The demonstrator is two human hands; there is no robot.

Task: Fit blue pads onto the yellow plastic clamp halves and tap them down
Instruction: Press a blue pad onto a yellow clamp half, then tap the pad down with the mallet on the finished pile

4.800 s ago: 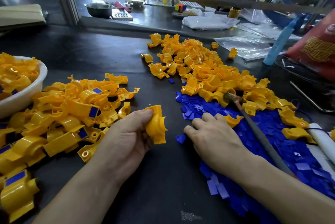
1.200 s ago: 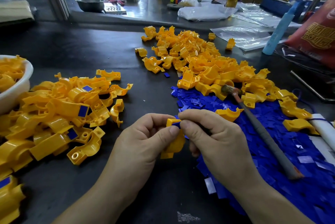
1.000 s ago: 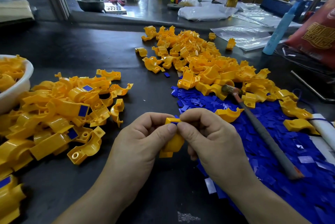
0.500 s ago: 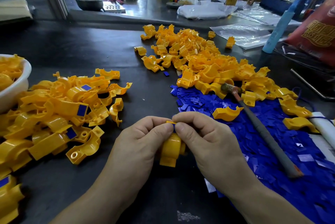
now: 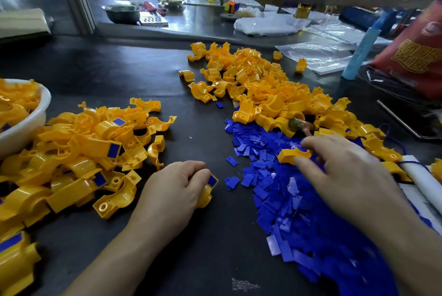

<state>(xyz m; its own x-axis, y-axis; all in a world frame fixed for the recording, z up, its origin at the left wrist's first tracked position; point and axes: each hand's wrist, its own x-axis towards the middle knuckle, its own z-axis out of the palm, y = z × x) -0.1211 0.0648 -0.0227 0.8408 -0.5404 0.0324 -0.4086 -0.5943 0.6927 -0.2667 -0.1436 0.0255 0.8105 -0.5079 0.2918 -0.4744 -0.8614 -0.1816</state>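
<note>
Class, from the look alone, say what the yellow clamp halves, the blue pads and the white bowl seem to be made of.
Yellow clamp halves: glossy moulded plastic, by the bright highlights and small moulding nubs.
Blue pads: thin, flat, matte pieces, perhaps rubber or soft plastic; the look leaves it open.
White bowl: smooth and opaque, probably plastic.

We see glossy yellow plastic on the clamp halves (image 5: 79, 152) heaped at the left, catching light on their smooth curves. The blue pads (image 5: 287, 212) spread at the right look thin, flat and matt. The bench (image 5: 107, 68) shows a dark, dull surface with a faint sheen far off. A white plastic bowl (image 5: 35, 118) sits smooth at the far left. Clear, shiny plastic bags (image 5: 318, 56) lie far right, beside a steel bowl (image 5: 122, 13).
</note>
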